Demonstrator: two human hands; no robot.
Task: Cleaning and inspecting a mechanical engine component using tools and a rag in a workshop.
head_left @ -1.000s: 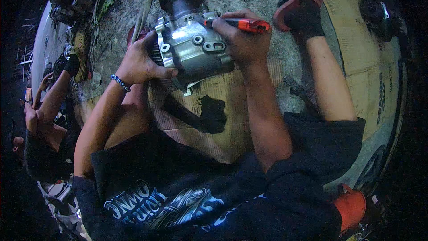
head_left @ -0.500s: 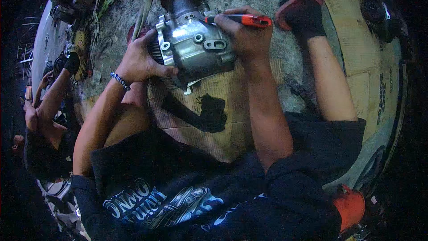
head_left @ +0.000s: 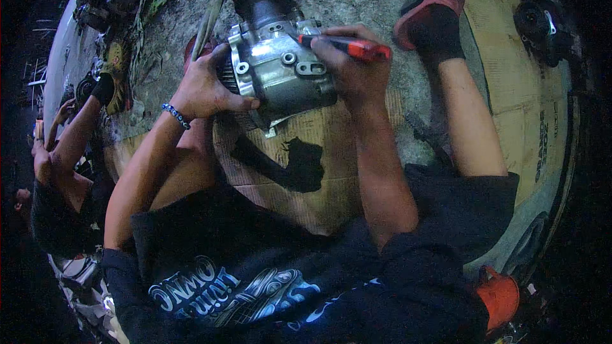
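Note:
A small silvery engine (head_left: pixel 274 67), its dark cylinder pointing away from me, sits upright between my hands at the upper middle. My left hand (head_left: pixel 204 86) wraps round its left side, the thumb lying along the lower edge of the casing and the other fingers mostly hidden behind. In my right hand (head_left: pixel 357 70) is a red-and-black utility knife (head_left: pixel 366 50), held like a pen. Its tip points left at the upper right of the casing; whether it touches the metal I cannot tell.
Cardboard (head_left: pixel 338 178) lies under the engine, with a larger sheet (head_left: pixel 516 95) at the right. A dark disc-shaped part (head_left: pixel 534 19) rests on that sheet. Another person (head_left: pixel 70 153) sits at the left, near dark machine parts (head_left: pixel 95 0). An orange container (head_left: pixel 498 299) stands at lower right.
The knife and my right hand have shifted slightly down and to the right in the picture. The engine and my left hand also appear a little lower and further right. Both grips look the same.

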